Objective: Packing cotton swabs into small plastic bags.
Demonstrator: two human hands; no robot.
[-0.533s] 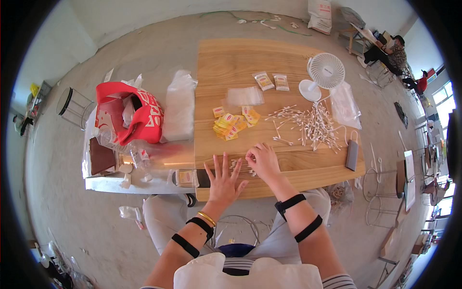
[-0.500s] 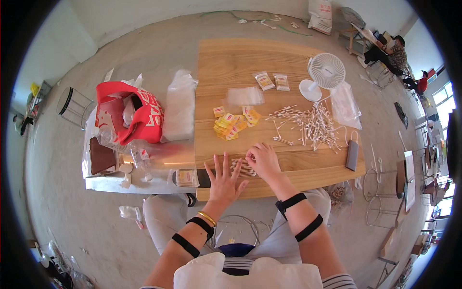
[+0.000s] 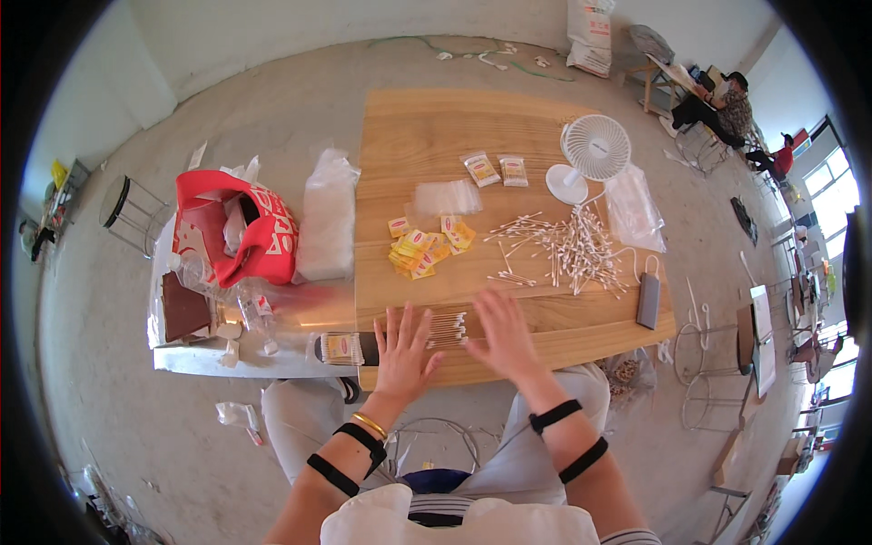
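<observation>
A row of cotton swabs point(image 3: 447, 330) lies side by side near the table's front edge, between my hands. My left hand point(image 3: 402, 352) rests flat with spread fingers over the row's left end, hiding part of it. At the other end my right hand point(image 3: 502, 334) is slightly blurred, its fingers stretched out and apart, holding nothing. Left of my left hand is a filled packet of swabs point(image 3: 342, 348) with a yellow label. A large loose heap of swabs point(image 3: 581, 252) lies farther off to the right. Yellow printed cards point(image 3: 420, 252) are scattered at the middle left.
Clear bags point(image 3: 448, 196) and two filled packets point(image 3: 496, 170) lie farther back. A white fan point(image 3: 595, 150) and a grey power bank point(image 3: 648, 300) stand at right. On the left side table are a red bag point(image 3: 259, 236) and a stack of plastic bags point(image 3: 327, 218). Two people sit far right.
My right hand has let go of the swab row's right end and opened, moving slightly right. My left hand stays spread on the row. The whole view has shifted a little.
</observation>
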